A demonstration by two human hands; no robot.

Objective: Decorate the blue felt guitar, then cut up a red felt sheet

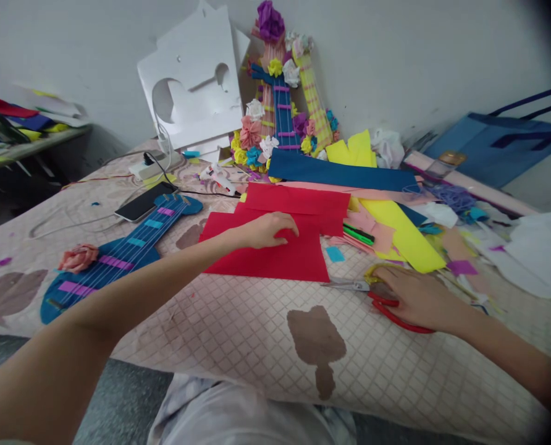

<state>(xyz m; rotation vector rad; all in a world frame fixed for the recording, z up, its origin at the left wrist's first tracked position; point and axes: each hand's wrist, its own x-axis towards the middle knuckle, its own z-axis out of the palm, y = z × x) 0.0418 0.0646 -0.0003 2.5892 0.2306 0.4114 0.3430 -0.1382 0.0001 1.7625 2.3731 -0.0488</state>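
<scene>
My left hand (pixel 272 230) is over the red sheets, its fingers loosely bent with a gap between thumb and fingertips and nothing in them. Beneath it lies a large red sheet (pixel 303 262), and a second red piece (pixel 319 201) overlaps its far side. On the right, my right hand (pixel 417 296) is closed around the handles of a pair of scissors (pixel 391 301). Their handles are red and yellow, and the blades point left towards the red sheet's near right corner. The palm hides part of the handles.
A blue paper guitar (pixel 113 262) and a phone (pixel 146 203) lie left. Behind are a glue gun (pixel 220 179), a power strip (pixel 152 167), flower-decorated guitars (pixel 282 111) and a white foam board (pixel 196 93). Yellow paper (pixel 403 235), markers (pixel 359 235) and scraps lie right.
</scene>
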